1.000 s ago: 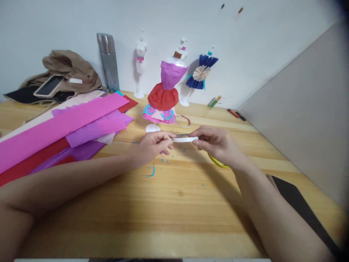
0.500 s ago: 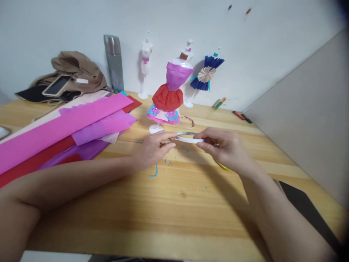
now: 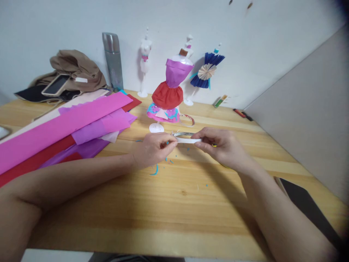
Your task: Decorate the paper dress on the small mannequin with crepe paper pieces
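In front of the mannequin (image 3: pixel 176 74) with its gathered red skirt (image 3: pixel 167 95), a smooth, ring-shaped white tape roll (image 3: pixel 188 140) is held edge-on, outer band facing the wearer, long axis left to right. The left hand (image 3: pixel 152 148) pinches one end; the right hand (image 3: pixel 225 148) grips the other.

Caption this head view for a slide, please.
Left hand and right hand hold a white ring over a wooden table, before a mannequin dressed in purple and red.

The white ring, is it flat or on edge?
The white ring is roughly flat: its opening faces up between left hand and right hand.
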A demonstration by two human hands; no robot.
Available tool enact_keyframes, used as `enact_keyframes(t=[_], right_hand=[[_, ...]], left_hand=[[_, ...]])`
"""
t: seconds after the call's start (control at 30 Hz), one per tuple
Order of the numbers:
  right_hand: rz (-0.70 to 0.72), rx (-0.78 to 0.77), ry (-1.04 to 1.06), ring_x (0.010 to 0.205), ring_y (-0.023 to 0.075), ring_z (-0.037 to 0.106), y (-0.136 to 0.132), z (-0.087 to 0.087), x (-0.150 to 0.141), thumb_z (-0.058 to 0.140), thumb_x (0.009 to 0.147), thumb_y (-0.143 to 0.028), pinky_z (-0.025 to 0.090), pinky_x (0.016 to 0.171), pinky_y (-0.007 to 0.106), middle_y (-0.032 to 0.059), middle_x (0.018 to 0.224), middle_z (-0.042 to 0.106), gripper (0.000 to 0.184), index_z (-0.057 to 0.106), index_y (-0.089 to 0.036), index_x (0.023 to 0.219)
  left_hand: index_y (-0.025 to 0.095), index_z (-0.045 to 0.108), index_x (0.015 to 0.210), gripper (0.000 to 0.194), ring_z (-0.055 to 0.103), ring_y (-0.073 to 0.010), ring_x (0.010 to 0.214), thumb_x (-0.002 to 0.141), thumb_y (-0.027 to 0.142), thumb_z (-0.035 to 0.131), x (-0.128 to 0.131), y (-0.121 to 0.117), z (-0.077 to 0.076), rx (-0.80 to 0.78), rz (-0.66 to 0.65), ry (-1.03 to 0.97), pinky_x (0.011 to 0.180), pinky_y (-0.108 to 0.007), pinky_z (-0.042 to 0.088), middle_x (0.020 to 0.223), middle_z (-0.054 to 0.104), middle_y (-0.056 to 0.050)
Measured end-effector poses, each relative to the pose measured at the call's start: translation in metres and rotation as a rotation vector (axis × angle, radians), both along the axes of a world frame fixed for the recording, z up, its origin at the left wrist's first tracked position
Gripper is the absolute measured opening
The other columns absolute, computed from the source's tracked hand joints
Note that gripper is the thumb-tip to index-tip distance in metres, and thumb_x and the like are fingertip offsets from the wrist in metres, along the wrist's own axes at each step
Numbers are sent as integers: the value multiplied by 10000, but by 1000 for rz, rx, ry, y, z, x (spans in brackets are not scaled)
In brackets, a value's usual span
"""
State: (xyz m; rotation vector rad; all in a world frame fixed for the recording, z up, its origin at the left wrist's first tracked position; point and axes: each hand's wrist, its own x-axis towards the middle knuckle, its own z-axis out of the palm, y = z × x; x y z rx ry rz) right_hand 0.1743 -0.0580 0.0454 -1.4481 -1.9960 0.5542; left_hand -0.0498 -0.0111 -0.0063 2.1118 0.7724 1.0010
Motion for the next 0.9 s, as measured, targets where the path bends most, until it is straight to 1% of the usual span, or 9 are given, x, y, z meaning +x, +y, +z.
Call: enact_keyframes(t=[0.1, 0.2, 0.33, 0.47, 0.57, 0.67, 0.73, 0.8, 0.9], right_hand=[[7, -11, 17, 594, 173, 506, 0, 0, 0, 691, 844, -457, 372, 557, 324, 27, 693, 635, 202, 710, -262, 795], [-19, -26, 36, 564, 161, 475, 0, 0, 1, 694, 839, -486, 357, 539, 322, 19, 675, 631, 224, 720, -265, 817], [-17, -90, 148, 600, 177, 518, 2, -2, 3, 741, 784, -518, 407, 556, 337, 32, 712, 668, 250, 740, -273, 831], [-18, -126, 376, 689, 186, 607, 4, -4, 11, 790, 741, -454, 477, 589, 340, 47, 926, 722, 232, 747, -289, 899], [-149, -57, 442, 633, 158, 617, 5, 1, 30, 763, 776, -409, 480, 547, 327, 63, 1053, 729, 202, 719, -272, 919], [-380, -150, 92, 555, 182, 608, 4, 3, 57, 701, 838, -368, 437, 500, 315, 56, 643, 678, 148, 679, -243, 762], [-417, -253, -200, 558, 202, 622, 4, -3, 71, 728, 794, -331, 412, 478, 321, 85, 688, 708, 123, 686, -235, 730], [-421, -325, -385, 615, 220, 646, 4, -16, 79, 744, 745, -277, 461, 540, 333, 87, 778, 737, 123, 715, -233, 856], [-377, -274, -602, 739, 250, 674, 5, -36, 81, 719, 688, -183, 503, 652, 348, 90, 830, 731, 238, 730, -214, 924]], left_hand=[[166, 677, 736, 229, 555, -114, 655, 903, 238, 537, 2, 5, 2, -45, -15, -7, 601, -226, 422, 679, 626, -13], [163, 636, 670, 208, 570, -117, 729, 859, 233, 586, 4, 14, 2, -88, -35, -70, 636, -219, 469, 809, 640, -35], [146, 633, 695, 175, 628, -99, 755, 830, 257, 618, 5, 22, 0, -372, -217, -126, 651, -208, 537, 1041, 695, -73], [140, 678, 777, 143, 654, -88, 667, 833, 268, 649, 5, 21, 0, -580, -287, -148, 631, -194, 546, 794, 717, -40], [138, 714, 815, 149, 653, -89, 620, 849, 268, 650, 6, 20, 0, -628, -244, -192, 587, -179, 526, 673, 698, -21], [139, 728, 803, 163, 644, -87, 585, 845, 285, 671, 7, 18, -1, -653, -213, -226, 563, -177, 514, 644, 696, -16], [141, 736, 816, 165, 647, -86, 588, 842, 295, 681, 7, 17, -2, -675, -208, -241, 571, -178, 514, 647, 701, -14], [142, 738, 824, 167, 648, -82, 591, 846, 298, 683, 8, 17, -3, -704, -210, -256, 577, -174, 510, 654, 705, -11], [143, 734, 821, 151, 642, -76, 590, 853, 283, 685, 8, 16, -4, -725, -215, -276, 586, -176, 502, 663, 707, -9]])
